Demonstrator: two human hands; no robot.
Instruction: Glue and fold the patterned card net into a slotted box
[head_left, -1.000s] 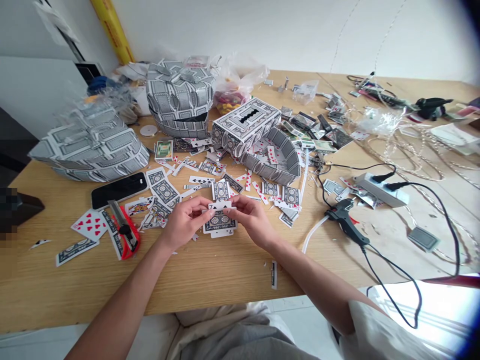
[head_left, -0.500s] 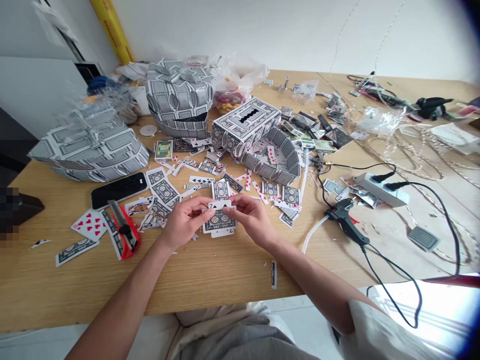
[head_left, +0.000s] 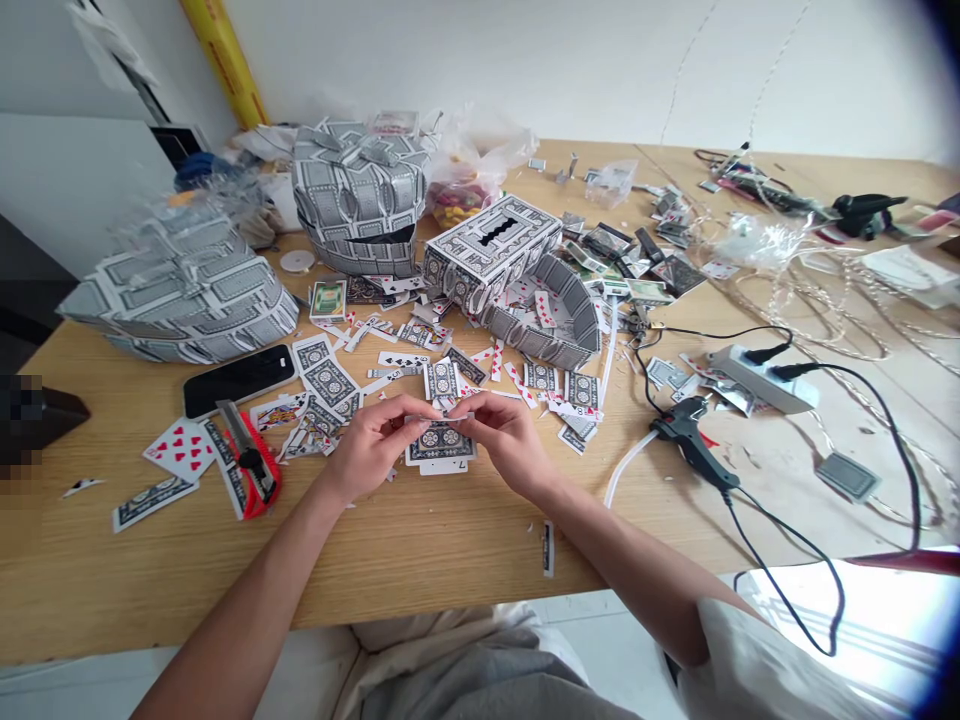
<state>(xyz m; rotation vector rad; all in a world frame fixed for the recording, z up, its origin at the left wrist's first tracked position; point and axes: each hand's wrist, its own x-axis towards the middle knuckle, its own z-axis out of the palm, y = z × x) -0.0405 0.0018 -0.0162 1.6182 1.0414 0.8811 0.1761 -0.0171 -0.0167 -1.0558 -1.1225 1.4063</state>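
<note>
Between my two hands is a small assembly of playing cards (head_left: 441,440), dark patterned backs up, with a white card end marked 7 sticking out at the near side. My left hand (head_left: 379,440) pinches its upper left edge between thumb and fingers. On the upper right edge, my right hand (head_left: 501,435) has the same kind of pinch. The far flap of the cards is partly hidden by my fingertips. Just beyond my fingers lies another patterned card (head_left: 440,379). Cut card strips (head_left: 403,360) are scattered around it.
Left of my hands lie a red utility knife (head_left: 255,470), a phone (head_left: 240,382) and loose cards (head_left: 180,448). Farther back stand woven card boats (head_left: 187,290) and a slotted card box (head_left: 495,245). To the right are a glue gun (head_left: 694,440), a power strip (head_left: 765,380) and loose cables.
The far white flap, which showed a 7 facing up, has been folded upward and now appears edge-on between my fingertips. My hands have stayed almost in place.
</note>
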